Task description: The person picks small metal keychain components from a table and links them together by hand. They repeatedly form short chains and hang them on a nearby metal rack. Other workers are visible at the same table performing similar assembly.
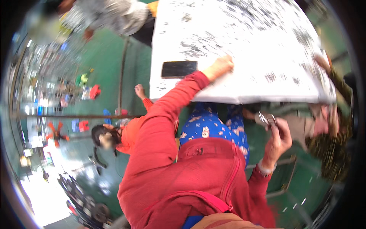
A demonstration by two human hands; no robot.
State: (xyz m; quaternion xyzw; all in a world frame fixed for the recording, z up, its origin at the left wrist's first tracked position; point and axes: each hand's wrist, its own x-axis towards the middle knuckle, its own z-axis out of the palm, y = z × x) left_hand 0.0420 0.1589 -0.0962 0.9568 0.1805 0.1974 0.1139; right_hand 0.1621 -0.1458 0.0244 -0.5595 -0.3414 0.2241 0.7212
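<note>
One phone [179,69], one metal part [268,118] in right hand [279,138]

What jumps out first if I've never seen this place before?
The red jacket fills the lower middle. Its left sleeve stretches up to a white table smudged with black, where the left hand rests beside a black phone. At right, below the table edge, the right hand pinches a small metal part.
</note>
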